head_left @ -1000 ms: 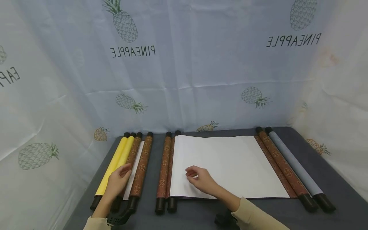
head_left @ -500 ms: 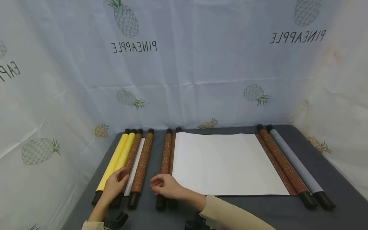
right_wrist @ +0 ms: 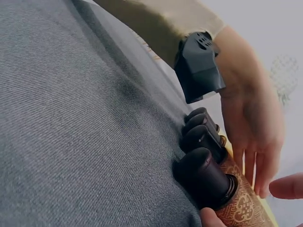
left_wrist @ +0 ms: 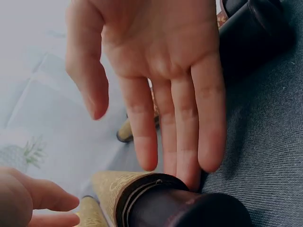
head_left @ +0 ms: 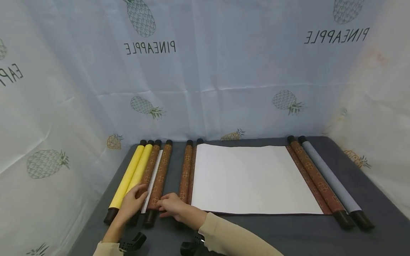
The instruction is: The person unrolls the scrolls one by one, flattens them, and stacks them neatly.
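A mostly rolled-up scroll shows two brown patterned rollers with black knobs, a strip of white paper [head_left: 153,183] between them. Over its left roller [head_left: 150,167] my left hand [head_left: 132,204] hangs, fingers fairly straight, thumb apart. My right hand [head_left: 176,208] reaches across to the lower end of the right roller [head_left: 163,167]. Seen from the left wrist, the right hand's palm [left_wrist: 156,52] has straight fingers reaching down beside a black knob [left_wrist: 189,208]. In the right wrist view, my right thumb [right_wrist: 211,218] is at the roller beside its knob; contact is unclear.
Two yellow rolls [head_left: 128,177] lie left of the rolled scroll. On the right, a larger scroll lies spread, its white paper [head_left: 246,177] between brown rollers, with a grey roll [head_left: 330,174] beside it. A pineapple-print curtain [head_left: 224,71] hangs behind the dark cloth-covered table [head_left: 262,231].
My right hand has moved left, from above the spread white paper to the rolled scroll's right roller. My left hand stays near the left roller. The head view has tilted slightly down.
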{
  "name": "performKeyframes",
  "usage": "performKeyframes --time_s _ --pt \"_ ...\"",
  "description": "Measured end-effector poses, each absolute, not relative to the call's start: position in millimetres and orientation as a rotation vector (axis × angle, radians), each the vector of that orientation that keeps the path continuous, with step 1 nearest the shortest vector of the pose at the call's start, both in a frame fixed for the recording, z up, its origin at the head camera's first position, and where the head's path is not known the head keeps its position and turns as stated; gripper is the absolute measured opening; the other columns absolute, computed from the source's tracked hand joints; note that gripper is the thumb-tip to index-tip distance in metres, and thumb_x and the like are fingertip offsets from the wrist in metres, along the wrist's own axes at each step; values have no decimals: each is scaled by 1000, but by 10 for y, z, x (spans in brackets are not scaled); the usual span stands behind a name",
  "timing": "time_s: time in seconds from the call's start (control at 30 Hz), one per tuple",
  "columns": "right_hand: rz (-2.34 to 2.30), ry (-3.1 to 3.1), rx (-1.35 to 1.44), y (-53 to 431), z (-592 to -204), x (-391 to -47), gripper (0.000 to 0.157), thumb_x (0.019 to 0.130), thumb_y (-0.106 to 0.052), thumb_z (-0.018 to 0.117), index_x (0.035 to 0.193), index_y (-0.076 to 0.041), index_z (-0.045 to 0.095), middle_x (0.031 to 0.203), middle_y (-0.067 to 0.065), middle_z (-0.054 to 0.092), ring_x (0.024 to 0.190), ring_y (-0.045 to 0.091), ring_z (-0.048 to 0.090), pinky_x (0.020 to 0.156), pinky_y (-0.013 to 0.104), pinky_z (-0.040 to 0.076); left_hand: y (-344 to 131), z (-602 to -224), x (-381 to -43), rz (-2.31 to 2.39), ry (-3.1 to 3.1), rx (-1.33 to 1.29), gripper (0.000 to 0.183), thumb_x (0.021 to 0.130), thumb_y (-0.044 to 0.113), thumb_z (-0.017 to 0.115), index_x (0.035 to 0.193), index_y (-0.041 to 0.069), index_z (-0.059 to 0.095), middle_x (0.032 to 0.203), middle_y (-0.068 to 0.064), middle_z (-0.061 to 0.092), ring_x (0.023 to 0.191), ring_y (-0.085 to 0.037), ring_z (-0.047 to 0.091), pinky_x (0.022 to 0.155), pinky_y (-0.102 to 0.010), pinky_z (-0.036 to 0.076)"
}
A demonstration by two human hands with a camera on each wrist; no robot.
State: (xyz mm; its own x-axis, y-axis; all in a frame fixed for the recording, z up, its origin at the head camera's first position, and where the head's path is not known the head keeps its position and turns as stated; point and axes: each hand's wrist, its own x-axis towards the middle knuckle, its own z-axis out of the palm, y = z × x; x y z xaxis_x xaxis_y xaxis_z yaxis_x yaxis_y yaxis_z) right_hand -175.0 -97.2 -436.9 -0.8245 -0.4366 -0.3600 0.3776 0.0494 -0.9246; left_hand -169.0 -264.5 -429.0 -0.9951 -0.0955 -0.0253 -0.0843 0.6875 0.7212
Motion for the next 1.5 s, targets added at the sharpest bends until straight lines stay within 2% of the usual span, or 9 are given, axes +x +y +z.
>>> performKeyframes --time_s 0.5,0.77,0.9,0.97,1.07,1.2,1.3,1.4,1.5 --pt "-1981 1627 124 -1050 -4444 -1783 18 82 -1 57 99 5 58 95 12 55 84 19 55 83 41 59 -2702 -4263 -1733 -1658 -2823 302 49 103 17 38 146 -4 33 151 -31 33 139 -47 33 111 -61 31" --pt "-1991 1594 150 -1051 -4413 -1836 38 81 -2 58 115 11 48 98 15 51 92 26 57 87 44 57 -2685 -4258 -1769 -1824 -2764 323 49 102 16 39 146 -4 32 151 -30 30 142 -45 26 113 -63 23" --pt "-1931 1674 88 -1060 -4346 -1829 9 81 -7 62 86 -2 56 78 2 50 73 14 52 80 37 59 -2702 -4207 -1741 -1873 -2762 338 51 102 19 39 148 -3 29 154 -30 26 141 -46 28 113 -59 29" --pt "-1886 1741 27 -1057 -4307 -1829 8 82 -10 63 81 -5 58 76 -1 51 68 10 50 76 34 59 -2714 -4176 -1724 -1879 -2769 340 53 102 21 41 148 -3 28 153 -31 26 139 -46 33 107 -50 40" --pt "-1816 1826 -30 -1025 -4244 -1839 34 83 -16 67 105 9 60 98 11 62 80 15 61 79 37 59 -2711 -4153 -1725 -1892 -2769 350 59 102 25 45 150 -3 25 151 -33 29 133 -42 46 94 -34 51" --pt "-1700 1945 -31 -959 -4195 -1856 82 83 -28 73 139 16 33 136 30 46 115 37 57 96 50 50 -2654 -4165 -1782 -1944 -2741 379 70 100 28 49 151 -7 16 148 -36 32 124 -32 55 86 -28 55" --pt "-1632 2037 -2 -913 -4192 -1865 83 81 -32 75 138 13 36 137 29 46 121 42 52 100 55 45 -2587 -4190 -1840 -1964 -2757 383 76 99 34 51 150 -10 16 151 -35 28 134 -41 45 103 -43 48" --pt "-1598 2120 -8 -852 -4201 -1894 79 80 -29 76 135 13 39 133 28 49 115 39 54 94 52 48 -2507 -4216 -1891 -2001 -2783 372 80 98 36 52 150 -11 14 155 -35 17 143 -52 21 114 -59 30" --pt "-1586 2175 -33 -781 -4204 -1925 74 78 -25 78 130 14 43 123 26 54 99 31 56 83 43 51 -2434 -4229 -1917 -2045 -2770 374 83 97 34 54 150 -12 9 156 -35 13 144 -53 14 116 -62 23"
